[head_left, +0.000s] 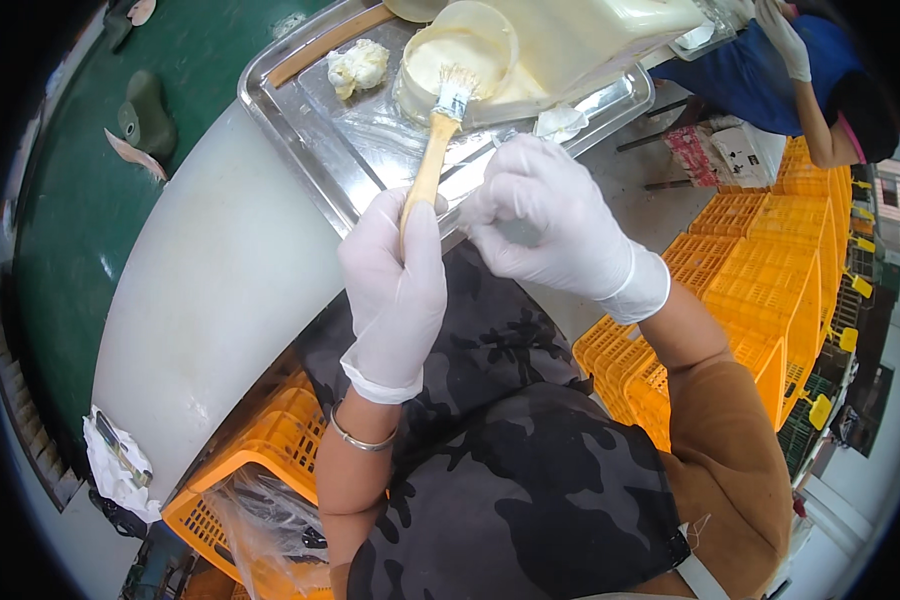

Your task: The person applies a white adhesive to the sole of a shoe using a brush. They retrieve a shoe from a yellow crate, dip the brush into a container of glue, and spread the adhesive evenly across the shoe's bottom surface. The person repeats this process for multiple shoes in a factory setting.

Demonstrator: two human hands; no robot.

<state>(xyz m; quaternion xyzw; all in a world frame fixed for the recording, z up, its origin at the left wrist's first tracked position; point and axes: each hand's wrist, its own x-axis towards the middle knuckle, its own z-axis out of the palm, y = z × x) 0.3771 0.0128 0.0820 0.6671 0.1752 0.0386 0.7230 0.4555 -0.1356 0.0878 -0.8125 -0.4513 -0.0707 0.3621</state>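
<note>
The left hand (395,285) is raised in front of the body with the forearm coming up from below, and a brush (430,172) is grasped by the end of its handle, the thumb laid along the wood. The right hand (560,225) is held just beside it, reached in from the right with the elbow bent; its fingers are curled toward the thumb so that a rounded gap is formed, and whether anything small is pinched there cannot be told. Both hands are covered by thin, white, wrinkled gloves (635,285), and a smooth metal bangle (362,442) is worn on the left wrist.

The brush is made up of a slim, pale wooden handle, a metal band smeared with white, and stiff, light bristles. A round, see-through tub (505,35) is partly filled with thick cream-coloured paste (432,62). A shiny metal tray (315,130) with a rolled rim is shared by the tub, a flat wooden stick (328,45), a crumpled pale lump (358,66) and a large, cloudy plastic container (610,40). The lap is covered by dark camouflage cloth (530,470), and latticed orange crates (730,270) are stacked to the right.

The brush is pointed away from the body, its bristles placed over the tub, beyond both hands. Its handle is slanted up from the left hand and is kept apart from the right fingers, which are seen near its lower end.
</note>
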